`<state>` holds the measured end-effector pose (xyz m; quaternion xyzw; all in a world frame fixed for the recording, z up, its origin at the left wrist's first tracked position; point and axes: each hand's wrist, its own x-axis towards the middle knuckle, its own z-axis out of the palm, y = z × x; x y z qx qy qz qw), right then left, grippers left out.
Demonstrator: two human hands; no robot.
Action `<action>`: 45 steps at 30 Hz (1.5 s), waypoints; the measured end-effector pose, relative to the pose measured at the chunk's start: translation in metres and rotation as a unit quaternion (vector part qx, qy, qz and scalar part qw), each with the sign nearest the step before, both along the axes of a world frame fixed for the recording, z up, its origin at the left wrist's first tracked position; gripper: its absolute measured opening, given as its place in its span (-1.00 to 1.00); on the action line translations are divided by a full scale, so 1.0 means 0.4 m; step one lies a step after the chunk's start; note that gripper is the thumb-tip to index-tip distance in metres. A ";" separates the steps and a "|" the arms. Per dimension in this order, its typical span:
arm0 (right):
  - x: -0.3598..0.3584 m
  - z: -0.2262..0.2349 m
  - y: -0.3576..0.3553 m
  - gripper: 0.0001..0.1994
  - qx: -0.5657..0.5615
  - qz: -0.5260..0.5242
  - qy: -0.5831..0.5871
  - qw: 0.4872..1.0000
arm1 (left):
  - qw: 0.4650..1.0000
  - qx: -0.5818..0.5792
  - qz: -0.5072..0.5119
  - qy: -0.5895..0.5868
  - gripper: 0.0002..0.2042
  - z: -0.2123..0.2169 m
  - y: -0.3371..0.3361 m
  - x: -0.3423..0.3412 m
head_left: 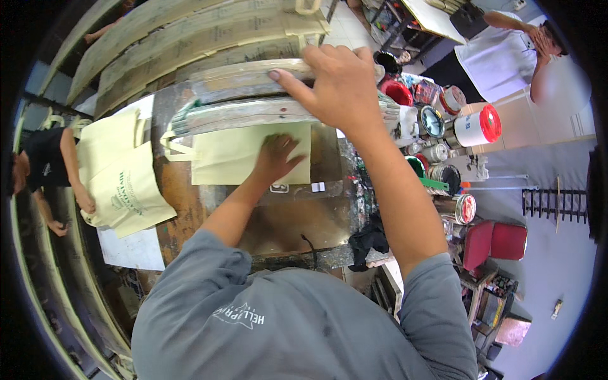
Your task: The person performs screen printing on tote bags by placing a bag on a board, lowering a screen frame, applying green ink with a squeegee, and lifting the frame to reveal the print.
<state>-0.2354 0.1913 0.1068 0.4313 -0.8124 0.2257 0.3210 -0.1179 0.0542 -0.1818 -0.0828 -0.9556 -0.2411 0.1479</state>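
Note:
A blank cream fabric bag (221,155) lies flat on the worktable, with a handle loop sticking out at its left. My left hand (277,157) rests on the bag's right part, fingers apart. Just beyond the bag, a screen printing frame (244,114) is tilted up, its paint-smeared near bar toward me. My right hand (342,85) grips the raised upper bar of this frame near its right end. The thumb lies along the bar, and the other fingers go over its far side. The frame's mesh is mostly hidden from this angle.
Printed cream bags (123,183) lie at the left, where a person in black (50,155) reaches over them. Racks of bags (209,31) stand at the back and left. Paint tubs (472,128) crowd the right side. Another person in white (497,60) stands at the far right.

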 end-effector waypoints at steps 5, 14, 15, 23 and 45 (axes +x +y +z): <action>-0.027 0.036 -0.030 -0.40 0.033 -0.002 -0.056 0.998 | 0.990 -0.095 -0.030 -0.100 0.10 -0.040 0.017 0.202; -0.028 0.064 -0.025 -0.43 0.017 -0.001 -0.090 0.996 | 0.979 -0.084 -0.022 -0.182 0.27 -0.012 0.219 0.148; -0.024 0.064 -0.027 -0.43 0.022 -0.001 -0.094 0.995 | 0.981 -0.080 -0.022 -0.178 0.28 -0.016 0.220 0.154; -0.019 0.010 -0.022 -0.37 0.074 -0.038 0.000 0.997 | 0.889 0.445 0.110 -0.022 0.05 0.164 0.082 0.201; 0.128 -0.553 0.027 -0.55 0.216 -0.047 -0.139 0.965 | 0.466 0.818 0.261 -0.214 0.18 0.131 -0.048 0.507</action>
